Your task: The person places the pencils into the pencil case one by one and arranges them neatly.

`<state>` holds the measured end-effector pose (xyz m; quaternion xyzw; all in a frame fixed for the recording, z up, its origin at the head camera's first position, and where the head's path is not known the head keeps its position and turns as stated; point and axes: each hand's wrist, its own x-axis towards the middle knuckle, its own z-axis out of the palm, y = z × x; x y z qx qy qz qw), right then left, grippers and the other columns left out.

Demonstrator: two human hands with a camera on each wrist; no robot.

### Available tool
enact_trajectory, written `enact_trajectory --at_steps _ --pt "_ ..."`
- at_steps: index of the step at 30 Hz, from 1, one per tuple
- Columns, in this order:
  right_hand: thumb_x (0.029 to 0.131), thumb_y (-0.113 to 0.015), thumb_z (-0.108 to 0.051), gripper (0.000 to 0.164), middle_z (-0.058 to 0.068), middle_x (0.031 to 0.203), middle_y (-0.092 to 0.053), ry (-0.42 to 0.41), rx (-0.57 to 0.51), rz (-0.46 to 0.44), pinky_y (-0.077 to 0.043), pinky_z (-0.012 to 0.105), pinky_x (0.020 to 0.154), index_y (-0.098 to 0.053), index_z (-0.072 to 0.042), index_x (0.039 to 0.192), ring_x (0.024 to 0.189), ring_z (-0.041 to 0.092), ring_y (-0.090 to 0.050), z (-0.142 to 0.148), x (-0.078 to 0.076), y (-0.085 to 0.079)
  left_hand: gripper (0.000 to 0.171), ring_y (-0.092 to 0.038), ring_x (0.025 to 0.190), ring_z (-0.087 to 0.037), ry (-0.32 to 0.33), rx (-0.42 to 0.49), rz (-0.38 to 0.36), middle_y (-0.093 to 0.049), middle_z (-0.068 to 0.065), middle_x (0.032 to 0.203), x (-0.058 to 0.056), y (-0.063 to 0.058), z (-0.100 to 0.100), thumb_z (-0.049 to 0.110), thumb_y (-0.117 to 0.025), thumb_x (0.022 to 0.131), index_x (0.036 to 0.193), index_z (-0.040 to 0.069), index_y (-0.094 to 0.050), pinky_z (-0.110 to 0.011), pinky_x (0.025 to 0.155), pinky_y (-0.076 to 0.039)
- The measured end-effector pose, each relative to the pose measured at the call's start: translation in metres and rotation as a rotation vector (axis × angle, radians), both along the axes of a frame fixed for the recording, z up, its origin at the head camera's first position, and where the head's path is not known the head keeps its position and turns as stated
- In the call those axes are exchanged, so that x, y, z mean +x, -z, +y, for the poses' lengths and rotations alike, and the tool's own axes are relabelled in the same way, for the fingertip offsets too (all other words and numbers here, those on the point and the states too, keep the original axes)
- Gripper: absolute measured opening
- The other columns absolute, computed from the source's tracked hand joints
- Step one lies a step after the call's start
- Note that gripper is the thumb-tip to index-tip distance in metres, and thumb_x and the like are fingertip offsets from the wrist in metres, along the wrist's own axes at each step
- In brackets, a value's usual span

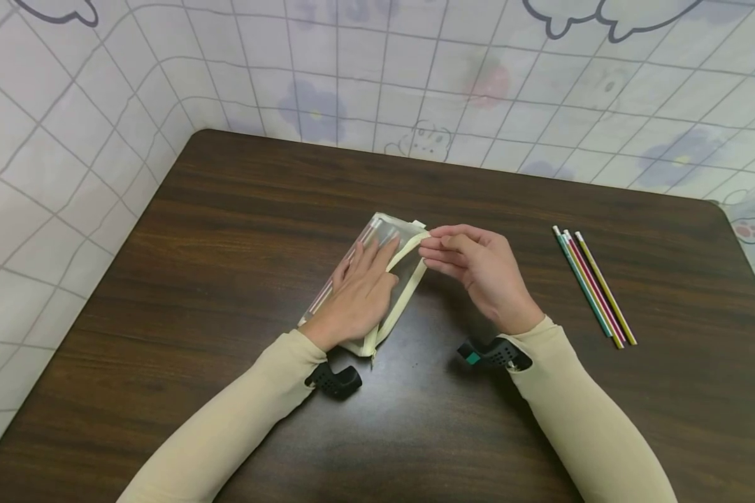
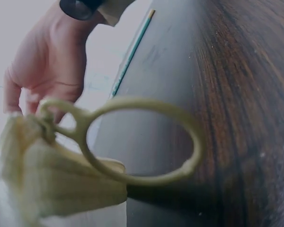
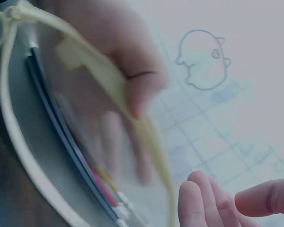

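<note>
A see-through pencil case [image 1: 405, 285] with a cream zip edge lies slantwise on the table, its mouth gaping. My left hand [image 1: 361, 290] rests over its top with long fingers laid along the film. In the right wrist view the left thumb [image 3: 141, 94] hooks over the zip edge. Several pencils [image 3: 61, 118] are inside, dark, red and yellow ones among them. My right hand [image 1: 478, 269] has its fingertips at the far corner of the zip edge; the right wrist view shows thumb and fingers apart. The ring-shaped zip pull [image 2: 195, 137] hangs at the near end.
Several loose pencils [image 1: 594, 286], teal, yellow and red, lie together to the right of my right hand. The dark wooden table [image 1: 226, 209] ends at a patterned cloth [image 1: 377, 77] at the back and left. Each wrist carries a black strap [image 1: 500, 354].
</note>
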<state>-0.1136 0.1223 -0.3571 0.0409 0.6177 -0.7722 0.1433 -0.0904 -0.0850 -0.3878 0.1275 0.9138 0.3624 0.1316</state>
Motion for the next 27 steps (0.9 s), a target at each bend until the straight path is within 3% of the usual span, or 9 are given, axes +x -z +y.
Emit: enact_trajectory --at_steps 8,20,27 --pt "0.102 -0.063 -0.010 0.018 0.007 0.101 -0.080 0.096 -0.122 0.041 -0.062 0.032 0.091 -0.069 0.001 0.114 0.097 0.017 -0.079 0.026 0.003 -0.012 0.061 0.003 0.165 -0.033 0.012 -0.005 0.006 -0.010 -0.011 0.176 0.001 0.004 0.001 0.032 -0.024 0.107 0.167 0.029 -0.018 -0.058 0.130 -0.001" --pt "0.099 -0.067 -0.008 0.017 0.009 0.101 -0.081 0.157 -0.198 0.058 -0.062 0.031 0.090 -0.071 0.002 0.113 0.094 0.019 -0.080 0.068 0.012 -0.017 0.062 0.003 0.165 -0.034 0.012 -0.003 0.011 -0.010 -0.012 0.176 0.004 0.005 0.001 0.031 -0.024 0.106 0.167 0.027 -0.019 -0.059 0.130 0.000" --pt "0.099 -0.068 -0.009 0.019 0.010 0.103 -0.081 0.212 -0.188 0.093 -0.062 0.030 0.089 -0.072 0.002 0.113 0.096 0.020 -0.080 0.098 0.019 -0.022 0.064 0.006 0.164 -0.035 0.021 -0.017 0.029 -0.008 -0.014 0.176 0.005 0.008 0.003 0.032 -0.024 0.104 0.168 0.027 -0.017 -0.060 0.129 0.004"
